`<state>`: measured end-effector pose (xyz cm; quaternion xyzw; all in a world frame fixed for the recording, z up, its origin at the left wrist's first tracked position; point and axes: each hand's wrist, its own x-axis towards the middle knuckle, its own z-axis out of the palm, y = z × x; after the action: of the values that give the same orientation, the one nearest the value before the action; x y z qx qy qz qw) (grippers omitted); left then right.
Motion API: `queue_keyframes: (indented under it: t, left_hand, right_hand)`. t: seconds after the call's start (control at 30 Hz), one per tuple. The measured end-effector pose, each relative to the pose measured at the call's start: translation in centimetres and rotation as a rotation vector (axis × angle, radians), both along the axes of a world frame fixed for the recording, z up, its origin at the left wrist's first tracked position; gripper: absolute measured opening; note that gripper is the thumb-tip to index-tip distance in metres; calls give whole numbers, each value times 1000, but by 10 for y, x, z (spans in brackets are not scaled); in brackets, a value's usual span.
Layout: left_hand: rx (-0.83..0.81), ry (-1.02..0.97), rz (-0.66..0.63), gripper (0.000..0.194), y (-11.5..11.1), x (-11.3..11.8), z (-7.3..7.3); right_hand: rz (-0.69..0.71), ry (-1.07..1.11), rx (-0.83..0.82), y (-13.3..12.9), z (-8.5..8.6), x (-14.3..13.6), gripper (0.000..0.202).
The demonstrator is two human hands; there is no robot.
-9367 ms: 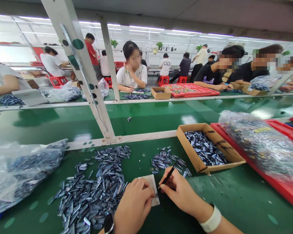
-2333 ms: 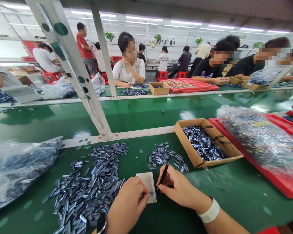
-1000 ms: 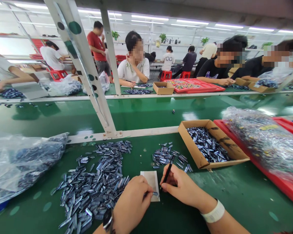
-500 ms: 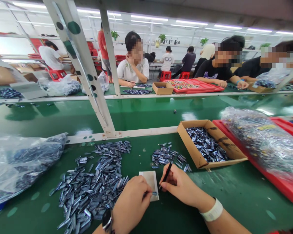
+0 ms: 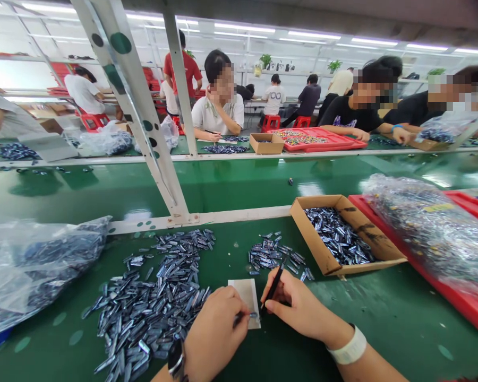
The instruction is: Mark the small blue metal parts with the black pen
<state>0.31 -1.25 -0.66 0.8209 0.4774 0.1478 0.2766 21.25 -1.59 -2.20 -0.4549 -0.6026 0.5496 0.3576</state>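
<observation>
My left hand [image 5: 219, 329] pinches a small dark glossy piece [image 5: 253, 314] over the lower part of a pale rectangular card [image 5: 245, 297]. Just right of the card, my right hand [image 5: 292, 303] grips a thin black tool [image 5: 273, 286], like tweezers or a pen, its tip pointing down by the card's edge. A large heap of dark glossy pieces [image 5: 155, 297] spreads left of my left hand. Beyond my right hand lies a smaller pile of the same pieces [image 5: 269, 253].
A cardboard box [image 5: 324, 260] of dark pieces stands at right, beside a red tray [image 5: 468, 313] under a plastic bag [image 5: 422, 223]. Another filled bag [image 5: 43, 265] lies at left. A slanted metal post [image 5: 143, 122] rises behind the heap. Several people sit across the green belt [image 5: 231, 183].
Both my hands stay almost in place. In the background, a person in red has moved right, and a small item on the belt has shifted slightly right.
</observation>
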Motion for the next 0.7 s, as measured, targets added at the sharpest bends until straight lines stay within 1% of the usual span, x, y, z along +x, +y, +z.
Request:
queue_keyframes:
  t: [0.33,0.53,0.7]
  left_hand:
    - [-42,21,6,18,0,2,3]
    - [-32,34,4,19,1,3,2]
    - [-30,22,9,19,2,3,1]
  right_hand:
    - [12,-29,11,-1,1,-1,20]
    - [-29,4,-16,0,-1,-2,21]
    - [-44,20,-30,1,1,-3,20]
